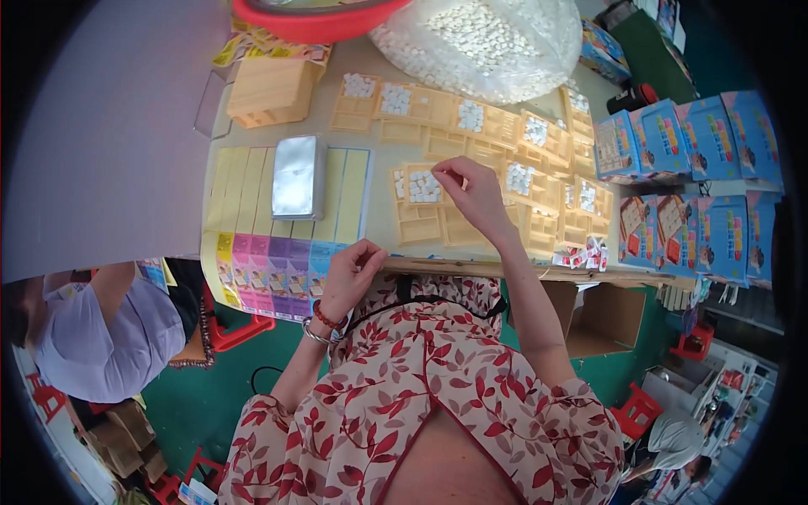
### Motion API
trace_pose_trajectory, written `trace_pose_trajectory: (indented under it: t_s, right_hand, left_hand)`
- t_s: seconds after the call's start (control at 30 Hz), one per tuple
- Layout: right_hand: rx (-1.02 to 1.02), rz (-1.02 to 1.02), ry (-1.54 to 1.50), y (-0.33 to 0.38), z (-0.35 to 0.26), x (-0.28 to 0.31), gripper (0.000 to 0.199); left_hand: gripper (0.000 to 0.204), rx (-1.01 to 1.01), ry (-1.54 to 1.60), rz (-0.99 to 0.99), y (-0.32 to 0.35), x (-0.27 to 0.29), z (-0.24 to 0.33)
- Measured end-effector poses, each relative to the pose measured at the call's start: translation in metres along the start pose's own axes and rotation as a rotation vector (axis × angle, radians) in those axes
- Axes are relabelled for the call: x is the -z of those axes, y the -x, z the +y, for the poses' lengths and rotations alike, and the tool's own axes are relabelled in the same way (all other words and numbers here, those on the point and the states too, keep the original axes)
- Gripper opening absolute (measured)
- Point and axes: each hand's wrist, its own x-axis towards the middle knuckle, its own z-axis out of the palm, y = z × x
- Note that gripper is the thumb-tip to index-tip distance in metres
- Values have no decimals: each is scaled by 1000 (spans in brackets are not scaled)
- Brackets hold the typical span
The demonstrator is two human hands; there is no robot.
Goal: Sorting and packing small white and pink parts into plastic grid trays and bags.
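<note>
My right hand (473, 195) is over a pale yellow compartment tray (418, 231) with small white tile-like pieces (423, 187) in its upper section. Its thumb and fingertips are pinched together just above those pieces; whatever they hold, if anything, is too small to make out. At the table's front edge, beside the printed sheets, my left hand (347, 276) is closed with its fingers curled in. Nothing I can name shows in it. More yellow trays (402, 132) lie behind and to the right, several with heaps of white pieces.
A large clear bag (488, 50) of white pieces lies at the back by a red basin (320, 23). Left stand stacked trays (268, 91) and a silvery block (295, 178) on printed sheets (240, 181). Blue boxes (661, 139) line the right. Another person (118, 337) sits at left.
</note>
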Motion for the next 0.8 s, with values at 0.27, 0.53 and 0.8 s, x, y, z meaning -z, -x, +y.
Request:
trace_pose_trajectory:
  t_s: [0.27, 0.53, 0.8]
  right_hand:
    - [-196, 189, -125, 1, 29, 16, 12]
    - [104, 439, 419, -106, 53, 65, 11]
    - [9, 186, 901, -235, 123, 53, 11]
  left_hand:
    - [33, 3, 40, 330, 1, 26, -15]
    - [22, -51, 142, 238, -20, -5, 0]
    - [8, -11, 101, 181, -26, -20, 18]
